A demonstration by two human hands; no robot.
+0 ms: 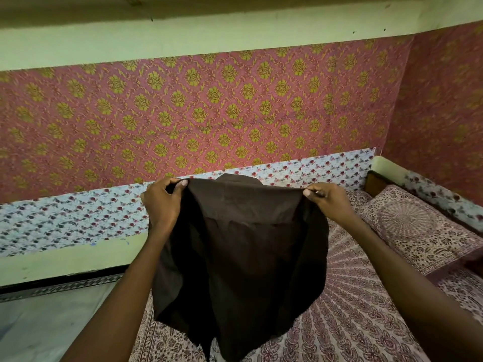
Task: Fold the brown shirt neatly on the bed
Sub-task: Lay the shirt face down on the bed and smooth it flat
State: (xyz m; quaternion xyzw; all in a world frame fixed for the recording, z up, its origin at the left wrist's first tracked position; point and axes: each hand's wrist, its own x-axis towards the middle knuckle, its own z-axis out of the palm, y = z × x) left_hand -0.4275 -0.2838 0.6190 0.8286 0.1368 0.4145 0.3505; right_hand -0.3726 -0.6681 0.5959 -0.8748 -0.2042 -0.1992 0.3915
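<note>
Brown shirt (240,246) held up by its shoulders, left hand (161,202) and right hand (328,201) each pinched on it, bed (360,322) spread below the hands

Dim, soft indoor light without glare; wide-angle bending curves the edges, and the lower corners look slightly blurred

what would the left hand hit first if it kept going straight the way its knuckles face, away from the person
Probably the flowered wall strip behind the bed. The left hand, pinching the brown shirt by its top edge, has nothing visible between it and that wall, though depth is hard to judge from this one view.
</note>
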